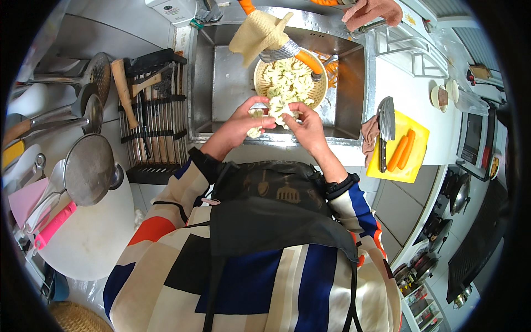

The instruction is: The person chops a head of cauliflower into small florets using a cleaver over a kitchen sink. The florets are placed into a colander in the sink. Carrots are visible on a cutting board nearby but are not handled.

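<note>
Over the front of a steel sink, my two hands hold pieces of cauliflower close together. My left hand has a cauliflower floret in its palm side, and its fingertips reach towards the other piece. Between thumb and fingers my right hand grips a larger cauliflower piece. Just beyond the hands, a cream plastic colander stands in the sink with many florets in it. An orange faucet hose, wrapped with silver tape and a beige cloth, hangs over the colander.
Orange peelings lie in the sink right of the colander. On the right, a cleaver and two peeled carrots rest on a yellow cutting board overhanging the counter edge. A knife rack and hanging utensils are at the left.
</note>
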`<state>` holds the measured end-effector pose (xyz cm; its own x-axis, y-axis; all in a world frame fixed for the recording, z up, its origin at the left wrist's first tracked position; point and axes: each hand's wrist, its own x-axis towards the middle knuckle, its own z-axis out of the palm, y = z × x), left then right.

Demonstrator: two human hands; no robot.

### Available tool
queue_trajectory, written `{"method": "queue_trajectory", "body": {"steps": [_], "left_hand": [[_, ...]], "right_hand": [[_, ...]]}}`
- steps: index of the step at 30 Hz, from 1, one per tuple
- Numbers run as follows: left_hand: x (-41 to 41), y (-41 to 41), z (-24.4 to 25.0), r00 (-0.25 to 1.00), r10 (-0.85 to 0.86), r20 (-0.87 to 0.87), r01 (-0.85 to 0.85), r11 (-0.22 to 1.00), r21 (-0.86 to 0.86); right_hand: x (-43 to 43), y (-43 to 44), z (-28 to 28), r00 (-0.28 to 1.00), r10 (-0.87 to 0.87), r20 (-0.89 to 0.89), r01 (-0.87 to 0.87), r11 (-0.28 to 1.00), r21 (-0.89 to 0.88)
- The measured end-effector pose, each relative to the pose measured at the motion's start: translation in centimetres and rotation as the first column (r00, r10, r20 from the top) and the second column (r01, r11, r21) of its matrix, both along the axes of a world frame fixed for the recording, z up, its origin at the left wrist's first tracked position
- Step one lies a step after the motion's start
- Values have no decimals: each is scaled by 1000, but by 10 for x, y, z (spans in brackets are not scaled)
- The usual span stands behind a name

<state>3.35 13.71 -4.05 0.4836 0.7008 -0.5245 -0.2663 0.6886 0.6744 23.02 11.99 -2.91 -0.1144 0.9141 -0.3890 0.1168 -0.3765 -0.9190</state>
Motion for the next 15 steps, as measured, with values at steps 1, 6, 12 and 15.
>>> {"method": "queue_trajectory", "body": {"steps": [1, 6, 12, 15], "left_hand": [[1, -6, 3, 998, 17, -55, -14, 998, 60], [12, -21, -10, 942, 222, -251, -136, 938, 319], [25, -17, -22, 906, 328, -266, -167, 857, 487], [26, -9, -21, 896, 333, -293, -137, 836, 531]], "right_hand": [[-1, -1, -3, 1000, -9, 11, 10, 999, -48], [-13, -9, -18, 996, 14, 91, -12, 1000, -19], [-18, -6, 4, 956, 20, 292, -32, 999, 35], [-21, -1, 11, 873, 7, 487, -123, 971, 205]]}}
